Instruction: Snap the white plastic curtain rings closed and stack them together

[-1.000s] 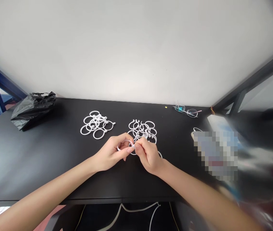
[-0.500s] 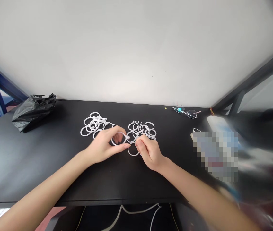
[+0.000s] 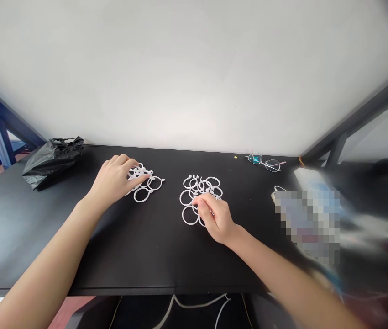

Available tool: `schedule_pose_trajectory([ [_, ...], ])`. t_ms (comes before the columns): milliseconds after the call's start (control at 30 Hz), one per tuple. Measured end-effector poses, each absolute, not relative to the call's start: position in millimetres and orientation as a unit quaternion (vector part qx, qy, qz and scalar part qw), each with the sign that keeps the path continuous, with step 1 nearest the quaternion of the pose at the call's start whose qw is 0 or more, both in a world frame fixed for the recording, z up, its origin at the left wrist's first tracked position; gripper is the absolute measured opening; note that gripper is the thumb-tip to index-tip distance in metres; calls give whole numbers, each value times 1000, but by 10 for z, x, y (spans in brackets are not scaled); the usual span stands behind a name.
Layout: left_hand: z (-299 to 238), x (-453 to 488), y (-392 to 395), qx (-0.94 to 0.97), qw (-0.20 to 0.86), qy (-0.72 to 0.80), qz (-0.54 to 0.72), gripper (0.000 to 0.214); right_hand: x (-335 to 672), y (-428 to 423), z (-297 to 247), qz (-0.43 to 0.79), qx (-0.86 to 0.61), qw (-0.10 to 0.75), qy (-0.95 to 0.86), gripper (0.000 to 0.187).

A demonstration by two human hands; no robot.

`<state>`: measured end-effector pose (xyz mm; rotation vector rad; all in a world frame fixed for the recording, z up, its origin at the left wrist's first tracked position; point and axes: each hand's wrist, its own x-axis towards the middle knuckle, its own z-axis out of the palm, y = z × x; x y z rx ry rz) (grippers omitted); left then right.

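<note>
Two clusters of thin white rings, each ring with a small knob-like end, lie on a black desk [image 3: 122,260]. My left hand [image 3: 113,178] is over the left ring cluster [image 3: 142,195], its thumb spread from its curled fingers. Part of that cluster is hidden behind the fingers. My right hand [image 3: 216,217] is closed, thumb against the bent fingers, at the near side of the right ring cluster [image 3: 190,215]. Whatever is inside its grip is hidden, and the hand covers some of the rings there.
A crumpled black plastic bag [image 3: 55,160] sits at the back left. Eyeglasses [image 3: 264,162] lie at the back right, near a small yellow bit [image 3: 235,157]. Further right are a blurred-out flat object [image 3: 306,224] and a white box [image 3: 312,178]. Pale cables [image 3: 197,305] hang below the desk edge.
My left hand has moved left from the middle, where it held a white ring, to the left cluster. My right hand stays closed at the right cluster.
</note>
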<state>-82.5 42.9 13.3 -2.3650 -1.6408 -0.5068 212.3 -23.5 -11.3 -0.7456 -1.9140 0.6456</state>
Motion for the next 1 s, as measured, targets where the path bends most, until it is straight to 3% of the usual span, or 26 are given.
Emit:
schedule_pose_trajectory([
  [433,11,-911,507,-771,75,-626,-88,48,2122,-215,-130,259,-310,466,-787,19],
  [667,59,-871,482,-769,97,-618,-132,44,2120,-220,-116,259,-310,467,-787,20],
  [867,102,-538,319,-829,38,-487,-274,31,2129,-217,-126,245,-317,473,-785,21],
  [1000,13,-191,149,-894,-50,-366,-255,27,2135,-219,-115,231,-333,470,-784,23],
])
